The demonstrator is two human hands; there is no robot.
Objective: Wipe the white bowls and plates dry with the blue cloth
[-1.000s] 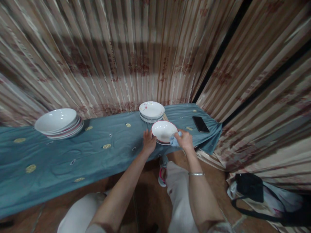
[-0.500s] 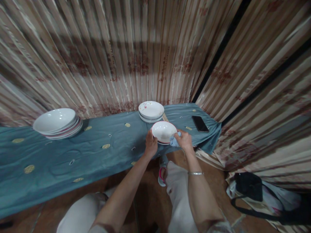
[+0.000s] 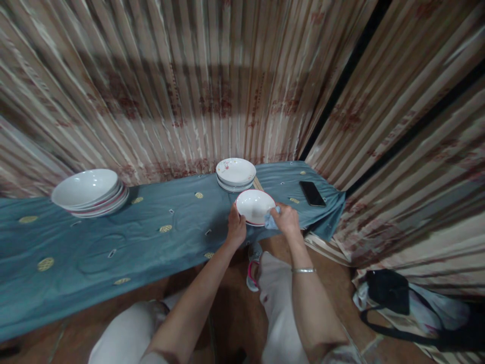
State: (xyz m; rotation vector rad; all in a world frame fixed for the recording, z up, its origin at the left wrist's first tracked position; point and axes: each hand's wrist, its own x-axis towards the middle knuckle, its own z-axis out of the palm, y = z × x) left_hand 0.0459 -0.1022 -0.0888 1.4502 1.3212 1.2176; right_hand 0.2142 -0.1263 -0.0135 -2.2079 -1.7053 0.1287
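Note:
A white bowl with a red rim [image 3: 254, 206] is near the front edge of the cloth-covered table, in front of a stack of plates. My left hand [image 3: 237, 225] grips its left rim, thumb on the near side. At the right rim, my right hand [image 3: 286, 218] is closed on a light blue cloth [image 3: 271, 218], which presses against the bowl's edge. Just behind the bowl stands the stack of white plates [image 3: 235, 172], the top one with a small floral print. Whether the bowl rests on the table or is held just above it, I cannot tell.
A stack of larger white bowls [image 3: 89, 192] stands at the left on the blue-green tablecloth [image 3: 151, 247]. To the right lies a black phone [image 3: 312, 193]. A patterned curtain [image 3: 212, 91] hangs behind the table. Bags [image 3: 409, 303] sit on the floor at right.
Almost nothing differs. My right hand and the cloth have shifted very slightly at the bowl's right rim, while my left hand keeps its grip.

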